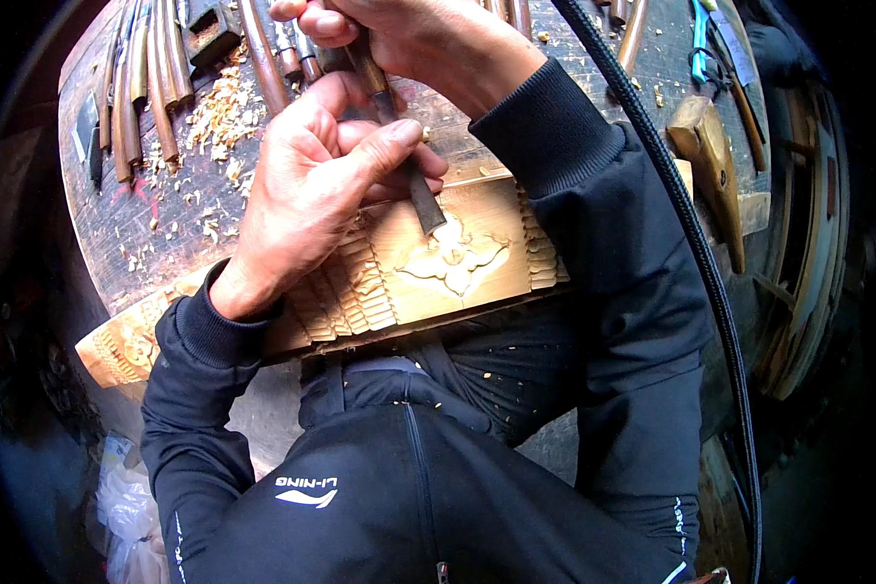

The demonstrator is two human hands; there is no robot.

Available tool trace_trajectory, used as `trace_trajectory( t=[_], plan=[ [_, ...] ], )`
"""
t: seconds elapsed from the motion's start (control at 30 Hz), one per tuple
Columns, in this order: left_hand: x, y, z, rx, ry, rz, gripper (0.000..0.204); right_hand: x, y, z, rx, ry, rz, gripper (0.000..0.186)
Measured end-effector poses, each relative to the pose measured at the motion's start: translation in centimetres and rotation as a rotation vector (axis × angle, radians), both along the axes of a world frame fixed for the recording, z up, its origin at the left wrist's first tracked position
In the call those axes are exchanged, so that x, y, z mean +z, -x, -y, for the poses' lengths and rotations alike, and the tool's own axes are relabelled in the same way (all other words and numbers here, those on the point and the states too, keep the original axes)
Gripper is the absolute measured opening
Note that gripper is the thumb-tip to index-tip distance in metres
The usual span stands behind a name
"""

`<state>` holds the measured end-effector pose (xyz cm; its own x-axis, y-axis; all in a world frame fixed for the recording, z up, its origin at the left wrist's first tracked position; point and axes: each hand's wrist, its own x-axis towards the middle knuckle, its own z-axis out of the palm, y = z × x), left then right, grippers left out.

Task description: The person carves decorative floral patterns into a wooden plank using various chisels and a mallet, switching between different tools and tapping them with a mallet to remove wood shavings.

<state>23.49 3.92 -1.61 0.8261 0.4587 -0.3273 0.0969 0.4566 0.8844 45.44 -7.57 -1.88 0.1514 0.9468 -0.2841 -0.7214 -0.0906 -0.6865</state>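
Note:
A carving chisel (423, 200) slants down to a pale wooden board (409, 248), its dark blade tip at the upper edge of a carved four-petalled flower (453, 258). My left hand (307, 190) is closed around the chisel's shank, thumb on top and fingers partly hidden behind it. Above it, my right hand (399, 39) grips the wooden handle, with its fingers curled near the top edge of the picture. Rows of carved ridges flank the flower panel. The board lies along the near table edge, and another carved pattern shows at its left end.
Several wooden-handled carving tools (141, 88) lie at the far left of the worn table (180, 229), beside a dark block (212, 34) and wood shavings (224, 117). On the right are a wooden mallet (715, 175) and a blue-handled tool (699, 44). A black braided cable (691, 204) crosses the right side.

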Motion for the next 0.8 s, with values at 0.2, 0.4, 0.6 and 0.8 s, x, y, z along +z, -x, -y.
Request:
trace_trajectory(
  t=[0.2,0.4,0.6,0.8],
  plan=[
    [-0.5,0.1,0.0,-0.015,-0.049,0.021,0.032,-0.2,-0.3,-0.5,-0.009,0.008,0.001,0.038],
    [-0.3,0.2,0.0,-0.022,-0.092,0.021,0.029,-0.1,0.2,-0.7,-0.010,0.013,0.002,0.038],
    [-0.6,-0.8,0.3,-0.065,-0.067,0.026,0.029,-4.5,2.5,-12.4,-0.044,0.028,0.020,0.038],
    [-0.3,0.3,-0.3,-0.035,-0.088,-0.006,0.031,0.8,1.4,-4.0,-0.026,0.016,0.013,0.037]
  ],
)
